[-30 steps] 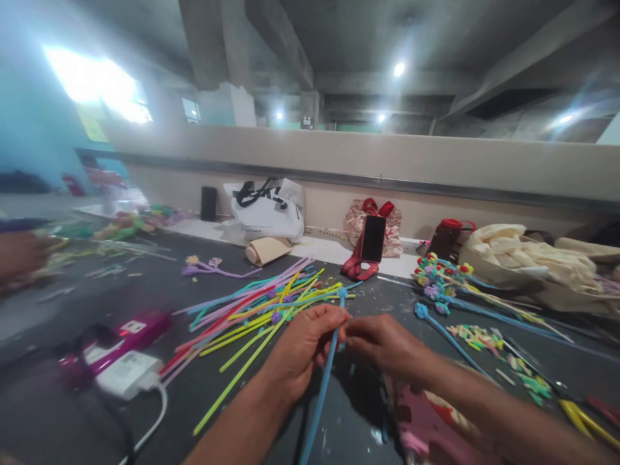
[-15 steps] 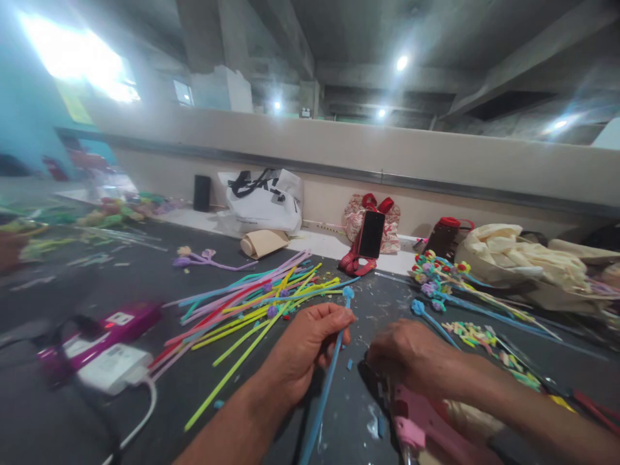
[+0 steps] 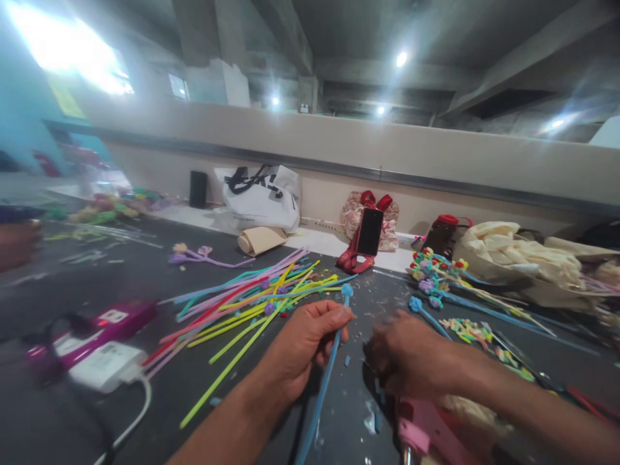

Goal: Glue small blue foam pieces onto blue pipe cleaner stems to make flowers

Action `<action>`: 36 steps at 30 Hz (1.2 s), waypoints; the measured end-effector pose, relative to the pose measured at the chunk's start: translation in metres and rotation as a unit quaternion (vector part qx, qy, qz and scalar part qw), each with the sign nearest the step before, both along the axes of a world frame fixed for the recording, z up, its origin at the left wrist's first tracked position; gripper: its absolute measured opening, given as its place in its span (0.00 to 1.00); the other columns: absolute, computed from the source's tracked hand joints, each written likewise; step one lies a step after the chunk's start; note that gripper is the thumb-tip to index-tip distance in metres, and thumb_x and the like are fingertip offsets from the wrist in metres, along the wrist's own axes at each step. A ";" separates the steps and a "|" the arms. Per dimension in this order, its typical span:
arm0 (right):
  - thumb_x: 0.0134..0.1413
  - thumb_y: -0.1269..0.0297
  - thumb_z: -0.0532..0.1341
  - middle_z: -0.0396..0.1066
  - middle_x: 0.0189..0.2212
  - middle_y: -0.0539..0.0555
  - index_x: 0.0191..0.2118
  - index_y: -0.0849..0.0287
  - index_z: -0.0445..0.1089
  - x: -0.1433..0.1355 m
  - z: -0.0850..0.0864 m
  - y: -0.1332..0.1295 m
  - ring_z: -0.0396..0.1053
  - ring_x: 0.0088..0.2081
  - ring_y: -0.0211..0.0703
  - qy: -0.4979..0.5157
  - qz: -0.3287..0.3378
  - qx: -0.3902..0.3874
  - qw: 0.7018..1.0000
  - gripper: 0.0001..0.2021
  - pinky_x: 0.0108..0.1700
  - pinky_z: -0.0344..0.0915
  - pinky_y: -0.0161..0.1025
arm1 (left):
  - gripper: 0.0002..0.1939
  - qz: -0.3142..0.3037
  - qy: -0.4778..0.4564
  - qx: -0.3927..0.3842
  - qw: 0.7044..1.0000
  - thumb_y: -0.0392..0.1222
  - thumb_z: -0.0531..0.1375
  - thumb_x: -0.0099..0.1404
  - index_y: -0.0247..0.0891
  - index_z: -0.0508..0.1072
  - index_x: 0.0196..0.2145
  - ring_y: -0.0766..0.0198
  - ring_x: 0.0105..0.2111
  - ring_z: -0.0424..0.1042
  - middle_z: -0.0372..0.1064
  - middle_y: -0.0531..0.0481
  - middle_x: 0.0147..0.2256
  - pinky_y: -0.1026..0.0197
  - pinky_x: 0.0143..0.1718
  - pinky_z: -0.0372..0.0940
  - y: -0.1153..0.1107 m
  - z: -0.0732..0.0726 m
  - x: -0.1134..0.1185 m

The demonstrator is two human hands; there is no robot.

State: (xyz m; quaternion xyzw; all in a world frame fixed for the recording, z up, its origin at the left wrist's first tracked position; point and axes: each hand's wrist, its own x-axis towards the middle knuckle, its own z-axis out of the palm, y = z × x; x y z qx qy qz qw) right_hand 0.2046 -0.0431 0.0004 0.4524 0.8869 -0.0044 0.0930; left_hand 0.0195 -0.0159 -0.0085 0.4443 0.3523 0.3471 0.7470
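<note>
Compared with the earlier frame, the right hand had moved away from the blue stem and was beside the pink glue gun; its fingers were blurred and curled, so I could not tell how far open they were or whether they held something. The fingers of the left hand were closed in a pinch on the stem, a little below its blue knot. This stem was slanted above the middle of the counter, its lower part toward the near side.

To keep it steady, a light pinch close under the knot seemed the best, because a hard squeeze could bend such a soft stem. The right fingers needed, in my judgement, to approach from the side and to avoid the nozzle, which could be hot.

Toward the left edge, the loose coloured stems lay near the left hand, so a sweep there could catch them. Between the stem and the blue flower was open room with small scraps. The phone stood near the far edge; the near edge was not visible.
</note>
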 end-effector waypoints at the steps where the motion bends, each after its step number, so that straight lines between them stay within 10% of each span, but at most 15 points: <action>1: 0.33 0.66 0.60 0.73 0.25 0.52 0.25 0.55 0.73 -0.003 -0.001 0.001 0.67 0.28 0.44 -0.009 0.002 0.013 1.000 0.07 0.32 0.55 0.38 | 0.13 -0.002 0.001 0.001 1.000 0.48 0.60 0.51 0.34 0.66 0.23 0.80 0.12 0.52 0.60 0.58 0.17 0.75 0.11 0.44 -0.001 0.001 0.000; 11: 0.48 0.68 0.52 0.74 0.27 0.55 0.32 0.59 0.73 -0.027 0.005 0.020 0.68 0.27 0.39 0.039 -0.054 0.020 0.998 0.12 0.25 0.54 0.32 | 0.12 0.016 -0.025 0.009 1.000 0.47 0.60 0.52 0.34 0.66 0.22 0.80 0.12 0.52 0.59 0.59 0.17 0.74 0.12 0.44 0.003 -0.001 -0.003; 28: 0.37 0.75 0.57 0.72 0.16 0.57 0.19 0.63 0.73 -0.022 -0.009 0.010 0.67 0.19 0.40 -0.024 -0.047 -0.025 0.998 0.08 0.20 0.53 0.32 | 0.12 0.007 -0.009 0.004 1.000 0.47 0.60 0.52 0.35 0.65 0.22 0.79 0.12 0.53 0.60 0.58 0.17 0.74 0.12 0.44 0.000 0.001 -0.001; 36: 0.45 0.72 0.54 0.73 0.25 0.50 0.29 0.59 0.72 -0.010 0.021 0.002 0.66 0.24 0.34 0.102 -0.024 -0.041 0.994 0.10 0.24 0.55 0.28 | 0.12 0.027 -0.004 0.008 1.000 0.47 0.60 0.51 0.35 0.66 0.22 0.80 0.11 0.52 0.60 0.59 0.17 0.75 0.11 0.44 0.001 0.002 -0.002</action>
